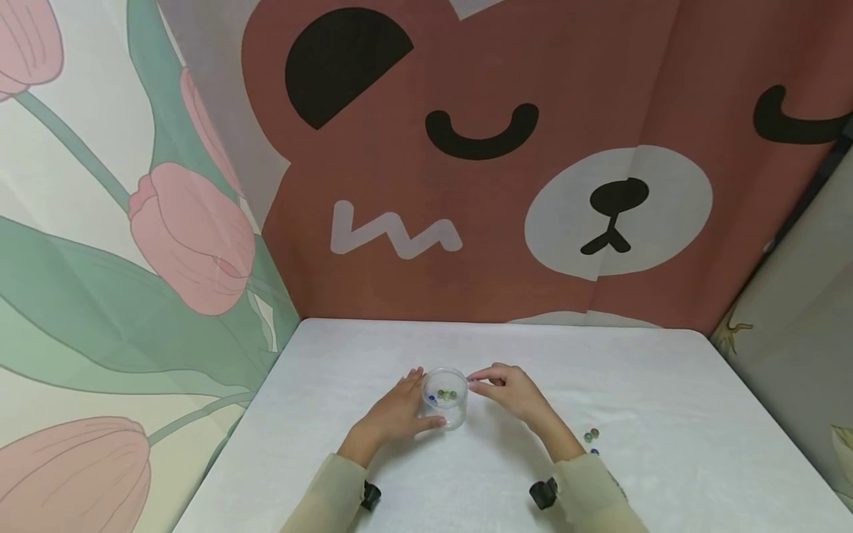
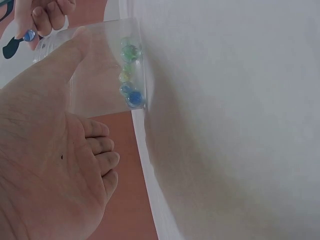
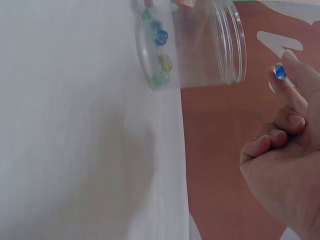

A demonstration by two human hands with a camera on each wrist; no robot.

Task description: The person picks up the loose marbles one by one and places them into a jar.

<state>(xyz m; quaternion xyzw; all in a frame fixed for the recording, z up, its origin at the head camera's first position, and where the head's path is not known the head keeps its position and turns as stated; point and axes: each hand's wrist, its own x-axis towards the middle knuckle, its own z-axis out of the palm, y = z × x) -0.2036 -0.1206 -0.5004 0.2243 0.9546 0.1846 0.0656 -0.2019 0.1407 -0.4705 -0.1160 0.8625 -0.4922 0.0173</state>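
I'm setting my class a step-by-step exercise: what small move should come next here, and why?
Probably move the right hand's grip leftward until its blue marble is over the open jar: it pinches that marble just beside the rim, other marbles lie inside, and the left hand's grip holds the jar.

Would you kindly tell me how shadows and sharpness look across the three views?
Head view: soft shadows on the white table, with marbles inside the jar looking tiny; left wrist view: a broad, soft-edged shadow below the jar; right wrist view: the marble pinched by the right hand looks clear, those behind the jar's wall hazier.
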